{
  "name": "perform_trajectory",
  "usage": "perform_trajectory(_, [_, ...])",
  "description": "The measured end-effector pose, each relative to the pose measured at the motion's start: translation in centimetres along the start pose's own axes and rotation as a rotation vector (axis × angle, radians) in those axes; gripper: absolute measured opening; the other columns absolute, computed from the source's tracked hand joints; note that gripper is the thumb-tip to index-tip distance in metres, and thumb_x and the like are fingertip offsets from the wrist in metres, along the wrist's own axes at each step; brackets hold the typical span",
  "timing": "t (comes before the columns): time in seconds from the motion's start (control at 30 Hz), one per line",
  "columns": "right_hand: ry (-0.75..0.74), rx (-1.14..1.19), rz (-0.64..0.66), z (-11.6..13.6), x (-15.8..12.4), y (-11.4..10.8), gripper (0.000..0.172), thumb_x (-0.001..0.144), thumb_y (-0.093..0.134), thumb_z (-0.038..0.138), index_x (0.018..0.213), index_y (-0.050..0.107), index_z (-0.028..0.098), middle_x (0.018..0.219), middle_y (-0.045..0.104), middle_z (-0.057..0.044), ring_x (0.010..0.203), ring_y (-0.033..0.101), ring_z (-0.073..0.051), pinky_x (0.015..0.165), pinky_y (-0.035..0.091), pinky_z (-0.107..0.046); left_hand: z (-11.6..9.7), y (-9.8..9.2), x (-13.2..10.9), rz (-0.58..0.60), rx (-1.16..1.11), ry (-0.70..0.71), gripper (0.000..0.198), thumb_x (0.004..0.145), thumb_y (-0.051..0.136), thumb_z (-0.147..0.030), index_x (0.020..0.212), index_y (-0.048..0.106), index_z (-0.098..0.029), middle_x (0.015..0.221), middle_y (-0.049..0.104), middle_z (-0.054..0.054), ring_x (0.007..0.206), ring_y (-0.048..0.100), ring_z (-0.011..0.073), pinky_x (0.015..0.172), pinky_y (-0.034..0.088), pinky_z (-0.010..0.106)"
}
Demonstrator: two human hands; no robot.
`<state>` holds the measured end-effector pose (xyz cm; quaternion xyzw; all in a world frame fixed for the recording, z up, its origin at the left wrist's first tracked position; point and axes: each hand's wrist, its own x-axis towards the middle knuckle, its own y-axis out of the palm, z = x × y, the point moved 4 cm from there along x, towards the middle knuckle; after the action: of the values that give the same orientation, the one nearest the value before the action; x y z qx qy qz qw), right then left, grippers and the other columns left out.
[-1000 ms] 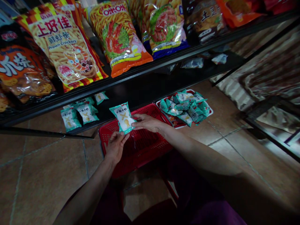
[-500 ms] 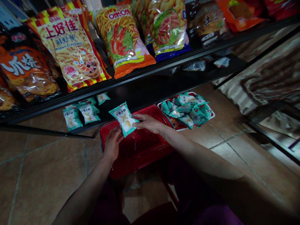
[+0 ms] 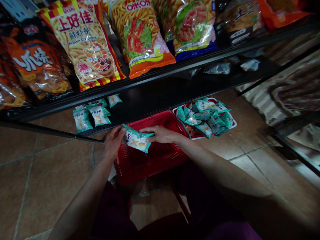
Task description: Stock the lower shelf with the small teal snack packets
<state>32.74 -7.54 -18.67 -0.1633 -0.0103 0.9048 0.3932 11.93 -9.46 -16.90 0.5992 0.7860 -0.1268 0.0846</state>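
A small teal and white snack packet point(image 3: 137, 140) is held between both hands, tilted sideways above a red plastic basket point(image 3: 140, 171). My left hand point(image 3: 113, 141) pinches its left end with thumb and fingers. My right hand point(image 3: 161, 134) grips the other end, fingers on its upper edge. To the right, a white-rimmed tray point(image 3: 234, 124) is heaped with similar teal packets point(image 3: 205, 115). A few more of these packets point(image 3: 99, 115) stand at the left end of the low black shelf.
Larger snack bags, among them prawn crackers point(image 3: 87, 46), line the upper black shelf point(image 3: 105, 95) across the top. Clear plastic packets point(image 3: 217, 68) lie on the lower shelf at right. Striped cloth point(image 3: 287, 80) and a dark metal frame point(image 3: 297, 155) are on the right. The floor is tiled point(image 3: 57, 180).
The packet has turned from near upright to sideways and come slightly lower. My left hand, beside its lower edge before, now pinches its left end. The view has shifted slightly left.
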Motion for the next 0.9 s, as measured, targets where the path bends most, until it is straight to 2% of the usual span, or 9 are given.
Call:
perform_trajectory(0.17, [-0.004, 0.068, -0.077, -0.2, 0.1, -0.1, 0.046, 0.069, 0.068, 0.016, 0.114, 0.06, 0.024, 0.117, 0.064, -0.001, 0.104, 0.06, -0.017, 0.09, 0.047, -0.032, 0.5, -0.1, 0.2, -0.055, -0.094, -0.016, 0.027, 0.057, 0.076, -0.034, 0.079, 0.069, -0.02, 0.08, 0.069, 0.0, 0.074, 0.06, 0.014, 0.073, 0.046, 0.027])
perform_trajectory(0.3, [0.044, 0.216, -0.21, -0.5, 0.3, -0.5, 0.021, 0.071, 0.065, 0.015, 0.092, 0.062, 0.017, 0.082, 0.067, 0.001, 0.074, 0.061, -0.011, 0.071, 0.049, -0.025, 1.1, -0.6, 0.7, -0.136, -0.192, -0.027, 0.033, 0.05, 0.079, -0.036, 0.074, 0.067, -0.018, 0.069, 0.064, -0.003, 0.063, 0.055, 0.01, 0.066, 0.044, 0.025])
perform_trajectory(0.4, [0.072, 0.312, -0.264, -0.7, 0.5, -0.8, 0.013, 0.069, 0.066, 0.017, 0.081, 0.06, 0.017, 0.067, 0.061, 0.004, 0.061, 0.056, -0.008, 0.061, 0.046, -0.021, 1.3, -0.6, 0.9, -0.165, -0.223, -0.012, 0.034, 0.049, 0.08, -0.035, 0.075, 0.067, -0.018, 0.07, 0.064, -0.003, 0.064, 0.054, 0.0094, 0.065, 0.044, 0.024])
perform_trajectory(0.7, [0.06, 0.406, -0.269, 0.1, 0.0, -1.0, 0.02, 0.064, 0.072, 0.025, 0.068, 0.055, 0.016, 0.059, 0.057, 0.005, 0.054, 0.052, -0.005, 0.054, 0.044, -0.018, 1.2, -0.6, 0.7, -0.234, -0.249, 0.013, 0.026, 0.052, 0.078, -0.031, 0.071, 0.065, -0.019, 0.069, 0.063, -0.004, 0.064, 0.054, 0.0087, 0.064, 0.044, 0.022])
perform_trajectory(0.8, [0.086, 0.44, -0.278, 0.3, -0.1, -1.0, 0.021, 0.064, 0.073, 0.023, 0.066, 0.053, 0.016, 0.059, 0.056, 0.006, 0.055, 0.053, -0.005, 0.054, 0.046, -0.018, 1.3, -0.8, 0.7, -0.261, -0.25, -0.002, 0.025, 0.053, 0.077, -0.031, 0.071, 0.064, -0.019, 0.067, 0.062, -0.005, 0.063, 0.055, 0.0087, 0.064, 0.044, 0.022])
perform_trajectory(0.9, [0.126, 0.455, -0.312, 0.2, -0.1, -1.0, 0.02, 0.065, 0.071, 0.02, 0.066, 0.052, 0.017, 0.059, 0.056, 0.005, 0.057, 0.055, -0.006, 0.056, 0.049, -0.019, 1.5, -0.8, 0.7, -0.24, -0.258, -0.019, 0.021, 0.057, 0.076, -0.03, 0.068, 0.063, -0.018, 0.063, 0.06, -0.006, 0.06, 0.054, 0.0078, 0.062, 0.044, 0.021])
